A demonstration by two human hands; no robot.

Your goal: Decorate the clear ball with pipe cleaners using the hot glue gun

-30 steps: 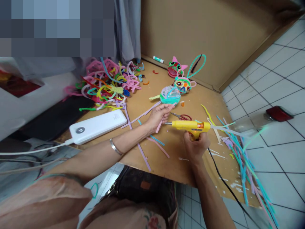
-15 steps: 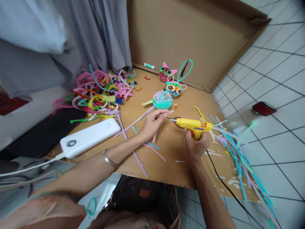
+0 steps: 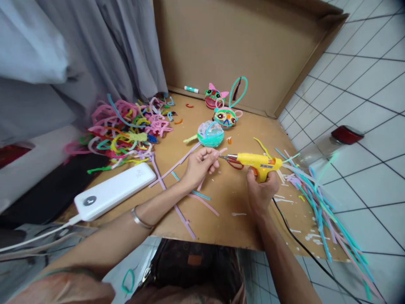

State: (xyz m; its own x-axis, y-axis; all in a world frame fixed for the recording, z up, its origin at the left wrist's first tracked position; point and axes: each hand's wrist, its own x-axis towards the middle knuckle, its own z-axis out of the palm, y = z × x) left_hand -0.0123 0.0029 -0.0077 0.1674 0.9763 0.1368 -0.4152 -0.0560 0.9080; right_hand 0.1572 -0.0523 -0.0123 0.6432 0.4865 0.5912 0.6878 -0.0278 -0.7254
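Observation:
My left hand (image 3: 202, 166) pinches a short pink pipe cleaner (image 3: 223, 151), whose tip pokes out past my fingertips. My right hand (image 3: 262, 190) grips a yellow hot glue gun (image 3: 256, 160) by its handle, nozzle pointing left at the pink piece. Red-handled scissors (image 3: 235, 163) lie on the table behind the nozzle. Just beyond my left hand sits a round ball (image 3: 210, 134), wrapped in green below and clear above, with a yellow-green stem at its left. Two decorated ball heads, one with pink ears (image 3: 216, 97) and one with a green loop (image 3: 226, 117), stand farther back.
A heap of coloured pipe cleaners (image 3: 126, 126) lies at the left, near a white power bank (image 3: 115, 192). More long pipe cleaners (image 3: 322, 207) hang over the right edge. The gun's black cord (image 3: 294, 236) runs down right. A cardboard panel (image 3: 221, 46) stands at the back.
The glue gun's nozzle has drawn slightly right, away from my left fingertips, showing more of the scissors. My left hand still pinches the pink piece. The view has shifted a little.

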